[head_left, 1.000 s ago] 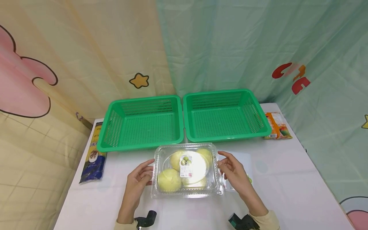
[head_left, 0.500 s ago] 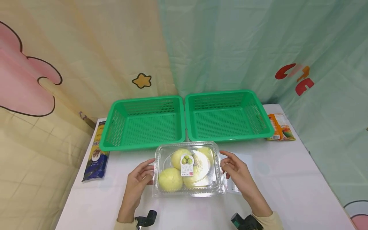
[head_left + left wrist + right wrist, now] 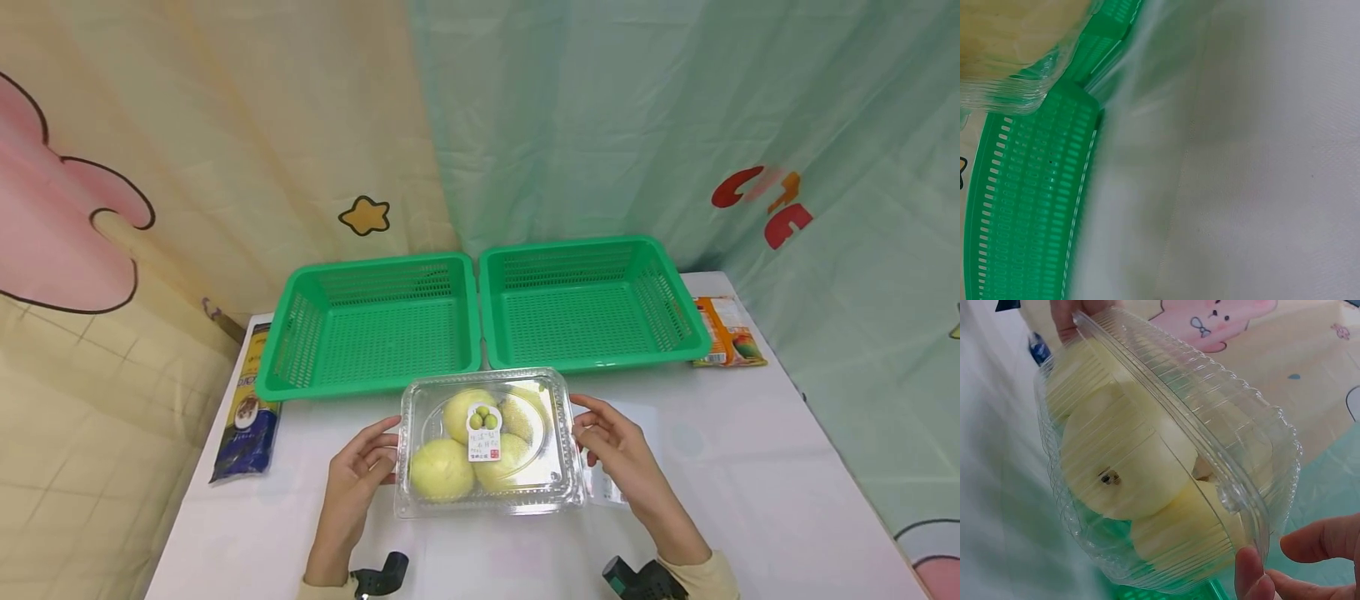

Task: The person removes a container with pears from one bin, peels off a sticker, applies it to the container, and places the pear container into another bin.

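A clear plastic clamshell box (image 3: pixel 491 471) is held over the front middle of the white table, with several pale yellow, apple-like round fruits (image 3: pixel 441 471) inside. On its lid sits a white label (image 3: pixel 484 446) with a picture of green fruit. My left hand (image 3: pixel 356 475) grips the box's left edge; my right hand (image 3: pixel 615 446) holds the right edge. In the right wrist view the box appears tilted and raised, with right-hand fingertips (image 3: pixel 1250 572) on its rim and part of the left hand (image 3: pixel 1075 315) at the far end. The left wrist view shows only a box corner (image 3: pixel 1013 97).
Two green baskets, a left one (image 3: pixel 367 383) and a right one (image 3: pixel 600 362), stand side by side behind the box. A blue and yellow packet (image 3: pixel 247 417) lies at the left edge, an orange packet (image 3: pixel 727 333) at the right. A white sheet (image 3: pixel 607 483) lies beneath the right hand.
The glare on the lid has shifted, and the label and fruits show more clearly. Both hands keep their hold, and the box stays at nearly the same place.
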### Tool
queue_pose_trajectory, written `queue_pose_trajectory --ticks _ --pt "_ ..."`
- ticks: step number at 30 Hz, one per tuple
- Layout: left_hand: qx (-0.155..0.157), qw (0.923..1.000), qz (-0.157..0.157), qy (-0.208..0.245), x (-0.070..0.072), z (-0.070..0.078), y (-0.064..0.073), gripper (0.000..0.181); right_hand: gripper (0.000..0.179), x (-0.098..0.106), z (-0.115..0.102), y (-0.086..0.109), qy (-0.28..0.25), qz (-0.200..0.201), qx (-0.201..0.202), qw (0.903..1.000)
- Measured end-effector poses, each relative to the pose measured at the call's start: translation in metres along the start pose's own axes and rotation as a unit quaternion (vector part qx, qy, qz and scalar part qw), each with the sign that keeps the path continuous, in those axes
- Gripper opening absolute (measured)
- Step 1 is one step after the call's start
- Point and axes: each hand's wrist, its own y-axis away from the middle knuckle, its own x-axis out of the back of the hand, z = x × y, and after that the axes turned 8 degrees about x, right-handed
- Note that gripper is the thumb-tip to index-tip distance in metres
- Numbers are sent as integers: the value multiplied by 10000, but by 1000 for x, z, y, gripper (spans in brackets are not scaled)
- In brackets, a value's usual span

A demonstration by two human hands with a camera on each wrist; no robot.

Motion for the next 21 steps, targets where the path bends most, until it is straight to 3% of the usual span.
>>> queue_pose_trajectory --ticks 21 --pt "-151 9998 -97 123 0 -1 -1 45 44 1 0 0 -337 14 -83 9994"
